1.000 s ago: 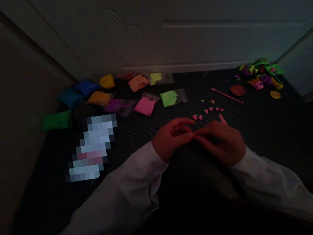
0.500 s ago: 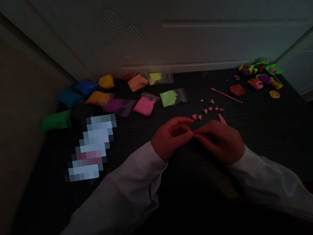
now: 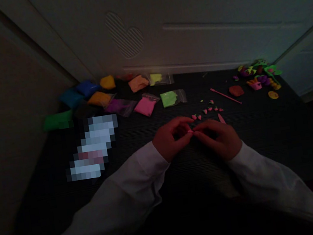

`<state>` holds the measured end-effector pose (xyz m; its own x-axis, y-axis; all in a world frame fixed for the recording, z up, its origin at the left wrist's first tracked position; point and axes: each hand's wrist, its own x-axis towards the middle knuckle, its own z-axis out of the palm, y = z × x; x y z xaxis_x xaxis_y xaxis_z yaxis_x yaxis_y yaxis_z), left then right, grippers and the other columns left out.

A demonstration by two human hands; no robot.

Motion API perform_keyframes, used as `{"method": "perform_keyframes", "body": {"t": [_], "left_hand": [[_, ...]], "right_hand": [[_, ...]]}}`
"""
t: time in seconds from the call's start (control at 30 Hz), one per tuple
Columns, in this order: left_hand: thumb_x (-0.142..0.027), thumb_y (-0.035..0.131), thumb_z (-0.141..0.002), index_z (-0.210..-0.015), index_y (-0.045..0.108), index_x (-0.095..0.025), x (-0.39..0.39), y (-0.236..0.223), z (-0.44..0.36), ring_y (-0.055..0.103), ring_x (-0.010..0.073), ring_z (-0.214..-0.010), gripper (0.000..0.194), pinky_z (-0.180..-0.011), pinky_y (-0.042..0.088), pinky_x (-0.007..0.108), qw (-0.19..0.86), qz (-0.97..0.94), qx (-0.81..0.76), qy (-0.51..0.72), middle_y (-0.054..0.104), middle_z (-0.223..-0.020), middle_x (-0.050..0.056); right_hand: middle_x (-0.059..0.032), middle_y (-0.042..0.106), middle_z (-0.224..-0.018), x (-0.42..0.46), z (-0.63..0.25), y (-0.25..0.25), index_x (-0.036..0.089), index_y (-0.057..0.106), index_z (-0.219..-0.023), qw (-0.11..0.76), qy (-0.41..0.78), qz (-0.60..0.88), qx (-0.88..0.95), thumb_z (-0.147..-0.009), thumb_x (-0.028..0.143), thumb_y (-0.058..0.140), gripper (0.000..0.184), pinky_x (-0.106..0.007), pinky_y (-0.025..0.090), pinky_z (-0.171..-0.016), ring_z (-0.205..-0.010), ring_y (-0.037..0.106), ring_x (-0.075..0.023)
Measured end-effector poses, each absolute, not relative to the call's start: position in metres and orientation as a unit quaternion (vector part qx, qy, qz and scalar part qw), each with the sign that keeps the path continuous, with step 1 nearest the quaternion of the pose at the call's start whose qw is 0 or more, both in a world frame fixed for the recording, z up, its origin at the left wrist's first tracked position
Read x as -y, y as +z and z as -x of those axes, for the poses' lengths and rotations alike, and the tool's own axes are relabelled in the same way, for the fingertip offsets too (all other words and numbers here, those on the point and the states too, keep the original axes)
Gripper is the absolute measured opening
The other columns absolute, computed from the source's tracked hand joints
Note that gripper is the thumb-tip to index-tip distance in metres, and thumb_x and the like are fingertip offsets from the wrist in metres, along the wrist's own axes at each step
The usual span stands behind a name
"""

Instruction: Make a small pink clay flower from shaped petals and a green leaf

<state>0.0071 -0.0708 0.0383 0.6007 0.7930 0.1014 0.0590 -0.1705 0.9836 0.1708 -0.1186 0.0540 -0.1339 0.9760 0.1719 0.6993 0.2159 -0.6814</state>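
A small piece of pink modelling clay (image 3: 190, 131) shows between the fingertips of both hands, above the dark table. My left hand (image 3: 171, 138) pinches it with curled fingers and thumb. From the other side my right hand (image 3: 220, 137) presses thumb and forefinger together at the piece's edge; how much of it lies between them is hidden. Just beyond the fingers lie several tiny pink clay pieces with green tops (image 3: 199, 117). A flat pink modelling knife (image 3: 221, 118) sticks out behind the right hand.
Bags of coloured clay, among them a pink bag (image 3: 145, 105) and a light green bag (image 3: 169, 98), lie along the back left. A lit phone (image 3: 96, 146), blurred, lies left. A pink stick tool (image 3: 225, 95), a red clay lump (image 3: 236, 90) and finished clay figures (image 3: 255, 84) stand right.
The pink clay between the fingertips shows more now. The right hand's fingers have shifted slightly, and the view has moved a little. Things on the table lie as before.
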Motion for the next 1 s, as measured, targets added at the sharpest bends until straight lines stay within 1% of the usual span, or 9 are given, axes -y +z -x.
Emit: {"method": "perform_keyframes", "body": {"t": [0.13, 0.4, 0.8, 1.0], "left_hand": [[-0.018, 0.054, -0.07, -0.101, 0.048, -0.015, 0.0701, 0.0373, -0.0075, 0.053, 0.008, -0.072, 0.031, -0.069, 0.043, 0.023, 0.585, -0.679, -0.301, 0.326, 0.053, -0.079, 0.001], [-0.016, 0.057, -0.067, -0.101, 0.048, -0.014, 0.0707, 0.0396, -0.0083, 0.052, 0.0083, -0.072, 0.036, -0.07, 0.043, 0.023, 0.607, -0.66, -0.299, 0.327, 0.053, -0.079, 0.001], [-0.022, 0.055, -0.07, -0.101, 0.051, -0.017, 0.0685, 0.0394, -0.0064, 0.053, 0.0093, -0.073, 0.032, -0.071, 0.043, 0.025, 0.582, -0.681, -0.313, 0.315, 0.055, -0.08, 0.001], [-0.021, 0.056, -0.069, -0.102, 0.05, -0.016, 0.07, 0.0407, -0.0063, 0.052, 0.0086, -0.073, 0.033, -0.071, 0.043, 0.024, 0.617, -0.654, -0.298, 0.322, 0.054, -0.08, 0.001]], "right_hand": [[-0.0018, 0.062, -0.075, 0.118, -0.1708, 0.0535, 0.021, 0.061, -0.083, 0.306, 0.235, 0.585, 0.713, -0.075, 0.032, 0.05, 0.017, -0.029, 0.041, -0.066, -0.067, 0.055, -0.0124], [-0.0022, 0.062, -0.076, 0.1173, -0.1714, 0.0502, 0.019, 0.06, -0.082, 0.322, 0.24, 0.574, 0.713, -0.075, 0.03, 0.05, 0.016, -0.027, 0.042, -0.063, -0.067, 0.055, -0.0122], [-0.0018, 0.061, -0.076, 0.1165, -0.1728, 0.0505, 0.02, 0.06, -0.084, 0.317, 0.245, 0.569, 0.718, -0.075, 0.031, 0.052, 0.016, -0.027, 0.042, -0.062, -0.065, 0.054, -0.0116], [-0.0024, 0.061, -0.075, 0.1169, -0.1734, 0.0506, 0.019, 0.06, -0.082, 0.32, 0.252, 0.557, 0.724, -0.075, 0.029, 0.052, 0.015, -0.028, 0.042, -0.063, -0.066, 0.054, -0.012]]}}
